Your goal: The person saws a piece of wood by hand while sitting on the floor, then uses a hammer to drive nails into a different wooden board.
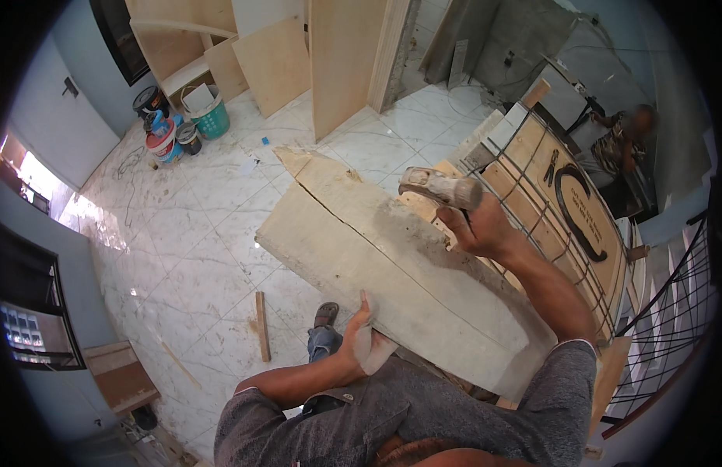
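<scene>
A long, dusty grey-beige board (353, 257) lies slantwise in front of me, with a dark crack or seam running along its length. My left hand (363, 342) is at its near edge, thumb up against the side and palm whitened with dust; the other fingers are mostly hidden. Above the board's far right side, my right hand (481, 229) is closed around a hammer (439, 187) with a worn, dusty head. The hammer is raised clear of the board, and most of its handle is hidden by the hand.
On my right, a rebar grid (524, 175) lies over wooden boards, near pliers (552, 167) and a black curved strip (567, 202). A co-worker (622, 148) sits beyond. Buckets (211, 117) and plywood sheets (271, 66) stand at the back. A wooden stick (262, 327) lies on the tiles.
</scene>
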Tool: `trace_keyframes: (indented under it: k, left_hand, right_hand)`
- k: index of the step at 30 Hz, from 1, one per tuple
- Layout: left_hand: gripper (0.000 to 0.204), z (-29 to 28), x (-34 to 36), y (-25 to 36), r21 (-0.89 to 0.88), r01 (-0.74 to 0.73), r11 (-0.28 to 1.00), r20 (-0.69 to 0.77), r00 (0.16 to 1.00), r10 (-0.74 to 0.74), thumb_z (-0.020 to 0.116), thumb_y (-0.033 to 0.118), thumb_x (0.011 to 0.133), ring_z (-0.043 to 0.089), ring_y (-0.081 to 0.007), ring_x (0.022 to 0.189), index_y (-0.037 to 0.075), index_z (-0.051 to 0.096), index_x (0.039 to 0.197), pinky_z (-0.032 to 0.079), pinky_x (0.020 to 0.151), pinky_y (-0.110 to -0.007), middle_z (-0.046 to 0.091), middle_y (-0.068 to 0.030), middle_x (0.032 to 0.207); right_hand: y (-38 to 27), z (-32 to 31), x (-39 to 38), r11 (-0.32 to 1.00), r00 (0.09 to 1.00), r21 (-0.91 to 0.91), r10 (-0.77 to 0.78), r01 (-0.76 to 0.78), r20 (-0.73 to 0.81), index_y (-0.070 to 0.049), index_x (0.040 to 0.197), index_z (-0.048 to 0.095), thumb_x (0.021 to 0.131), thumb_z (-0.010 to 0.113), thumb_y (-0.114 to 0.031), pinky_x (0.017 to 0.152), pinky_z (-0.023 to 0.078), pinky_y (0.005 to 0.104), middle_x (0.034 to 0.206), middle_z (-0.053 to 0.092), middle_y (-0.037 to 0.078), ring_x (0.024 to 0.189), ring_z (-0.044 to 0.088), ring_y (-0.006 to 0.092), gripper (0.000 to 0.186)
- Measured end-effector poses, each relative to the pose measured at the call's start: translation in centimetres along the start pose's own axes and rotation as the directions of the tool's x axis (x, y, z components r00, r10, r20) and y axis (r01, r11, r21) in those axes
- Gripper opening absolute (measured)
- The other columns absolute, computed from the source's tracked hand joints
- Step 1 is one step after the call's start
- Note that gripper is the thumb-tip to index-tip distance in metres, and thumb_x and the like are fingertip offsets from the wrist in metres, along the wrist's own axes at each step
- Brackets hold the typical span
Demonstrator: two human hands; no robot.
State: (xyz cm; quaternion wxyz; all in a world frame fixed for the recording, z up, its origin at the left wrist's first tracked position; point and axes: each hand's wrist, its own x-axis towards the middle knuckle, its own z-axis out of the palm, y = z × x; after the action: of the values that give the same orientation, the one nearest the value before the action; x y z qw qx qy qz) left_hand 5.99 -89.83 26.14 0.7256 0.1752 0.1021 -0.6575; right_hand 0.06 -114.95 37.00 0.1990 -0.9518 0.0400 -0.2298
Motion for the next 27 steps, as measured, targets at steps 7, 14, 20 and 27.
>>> trace_keyframes:
  k: [7, 14, 20, 27]
  left_hand:
    - [0.068, 0.0, -0.1, -0.9, 0.063, -0.038, 0.997, 0.026, 0.999, 0.036, 0.045, 0.053, 0.098, 0.041, -0.0322, 0.135, 0.006, 0.031, 0.145, 0.033, 0.110, -0.055, 0.041, -0.0147, 0.146]
    - [0.068, 0.5, -0.3, -0.5, 0.022, -0.007, 1.000, 0.090, 0.996, 0.005, 0.040, 0.054, 0.099, 0.039, -0.0333, 0.136, 0.007, 0.027, 0.148, 0.033, 0.110, -0.056, 0.039, -0.0144, 0.148]
    - [0.072, 1.4, -0.7, -0.5, 0.087, 0.006, 0.996, 0.093, 0.996, -0.014, 0.036, 0.057, 0.099, 0.039, -0.0336, 0.136, 0.006, 0.025, 0.148, 0.032, 0.110, -0.056, 0.037, -0.0147, 0.149]
    - [0.072, 0.8, -1.0, -0.4, 0.080, 0.010, 0.997, 0.116, 0.993, -0.019, 0.034, 0.058, 0.099, 0.039, -0.0328, 0.136, 0.006, 0.025, 0.148, 0.032, 0.110, -0.055, 0.037, -0.0150, 0.149]
  right_hand:
    - [1.4, 1.2, -1.0, 0.997, 0.998, 0.064, -0.053, 0.050, 0.045, 0.001, 0.106, 0.061, 0.094, 0.060, -0.033, 0.061, 0.051, 0.0375, 0.077, 0.064, 0.016, 0.066, 0.065, 0.0311, 0.037]
    - [-1.9, -2.5, 0.5, 0.980, 0.997, 0.201, -0.016, 0.000, 0.078, 0.000, 0.105, 0.061, 0.094, 0.059, -0.034, 0.057, 0.051, 0.0375, 0.077, 0.064, 0.014, 0.064, 0.065, 0.0277, 0.036]
    - [0.6, 0.8, -0.5, 0.993, 0.994, 0.050, -0.106, 0.104, 0.035, 0.002, 0.106, 0.060, 0.086, 0.069, -0.020, 0.062, 0.054, 0.0371, 0.084, 0.067, 0.016, 0.069, 0.067, 0.0308, 0.031]
    - [-2.4, -1.4, 0.2, 0.983, 0.990, 0.138, -0.105, 0.118, -0.097, 0.002, 0.110, 0.060, 0.083, 0.074, -0.021, 0.063, 0.055, 0.0326, 0.082, 0.067, 0.014, 0.070, 0.069, 0.0276, 0.038]
